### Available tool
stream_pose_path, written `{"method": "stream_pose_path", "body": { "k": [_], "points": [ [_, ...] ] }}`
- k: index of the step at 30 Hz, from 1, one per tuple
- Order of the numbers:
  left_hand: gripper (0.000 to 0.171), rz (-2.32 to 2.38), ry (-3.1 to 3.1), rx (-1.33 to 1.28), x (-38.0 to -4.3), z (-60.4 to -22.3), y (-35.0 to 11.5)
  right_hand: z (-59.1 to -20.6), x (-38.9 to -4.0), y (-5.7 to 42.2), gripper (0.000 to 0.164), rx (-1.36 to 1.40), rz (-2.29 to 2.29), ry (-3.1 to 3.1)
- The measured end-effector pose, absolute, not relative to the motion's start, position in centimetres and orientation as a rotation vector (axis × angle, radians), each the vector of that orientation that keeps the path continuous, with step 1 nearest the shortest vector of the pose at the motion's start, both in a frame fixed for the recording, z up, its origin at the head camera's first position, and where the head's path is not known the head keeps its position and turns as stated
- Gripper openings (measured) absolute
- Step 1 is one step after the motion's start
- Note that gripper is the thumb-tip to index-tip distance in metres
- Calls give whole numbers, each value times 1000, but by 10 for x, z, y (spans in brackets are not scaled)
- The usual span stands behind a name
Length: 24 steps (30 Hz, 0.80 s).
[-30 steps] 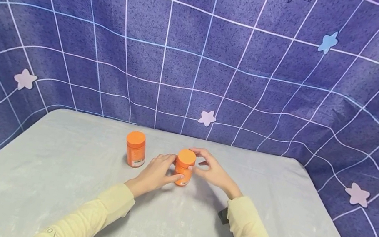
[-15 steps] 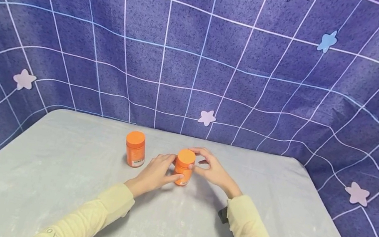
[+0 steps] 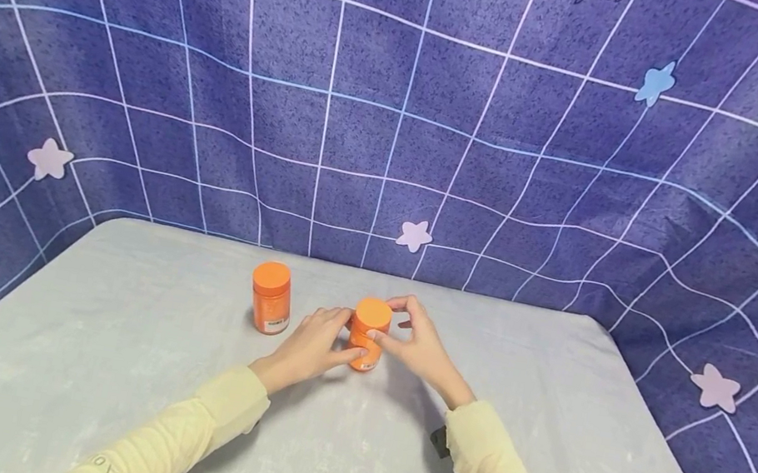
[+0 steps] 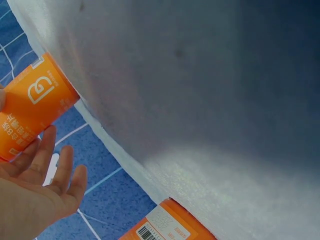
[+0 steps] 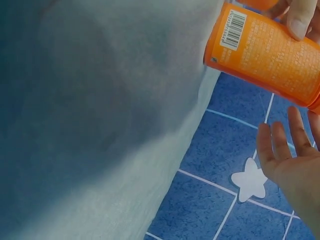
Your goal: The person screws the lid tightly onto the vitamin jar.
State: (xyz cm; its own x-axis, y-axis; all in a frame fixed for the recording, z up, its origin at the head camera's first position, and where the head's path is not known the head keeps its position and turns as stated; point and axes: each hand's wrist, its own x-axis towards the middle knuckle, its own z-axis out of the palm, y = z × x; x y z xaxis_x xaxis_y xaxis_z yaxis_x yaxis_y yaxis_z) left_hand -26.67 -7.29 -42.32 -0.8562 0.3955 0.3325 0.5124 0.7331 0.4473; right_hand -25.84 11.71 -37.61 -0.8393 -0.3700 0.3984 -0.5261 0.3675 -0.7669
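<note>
Grey tablecloth (image 3: 99,356), both hands on an orange jar (image 3: 366,344).
Left hand (image 3: 309,347) grips its body at nine o'clock, right hand (image 3: 416,345) curls around the lid; barcode label shows. Second jar (image 3: 271,298) stands at ten o'clock, starry backdrop (image 3: 402,105) behind.

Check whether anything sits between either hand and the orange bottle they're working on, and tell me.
Nothing visible does. The left hand already grips the body of the near orange bottle, and the right hand has its fingertips at the cap. The second orange bottle stands apart to the left on the table, clear of both hands.
</note>
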Motion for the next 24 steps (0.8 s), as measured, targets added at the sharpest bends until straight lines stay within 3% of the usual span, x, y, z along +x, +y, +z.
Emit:
{"method": "stream_pose_path", "body": {
  "k": [15,24],
  "points": [
    [50,-812,-2727,-710,-266,-422,-73,-373,-266,126,54,972,1519,-2539],
    [53,-819,-2721,-709,-268,-424,-73,-366,-268,130,51,1079,1561,-2574]
  ]
}}
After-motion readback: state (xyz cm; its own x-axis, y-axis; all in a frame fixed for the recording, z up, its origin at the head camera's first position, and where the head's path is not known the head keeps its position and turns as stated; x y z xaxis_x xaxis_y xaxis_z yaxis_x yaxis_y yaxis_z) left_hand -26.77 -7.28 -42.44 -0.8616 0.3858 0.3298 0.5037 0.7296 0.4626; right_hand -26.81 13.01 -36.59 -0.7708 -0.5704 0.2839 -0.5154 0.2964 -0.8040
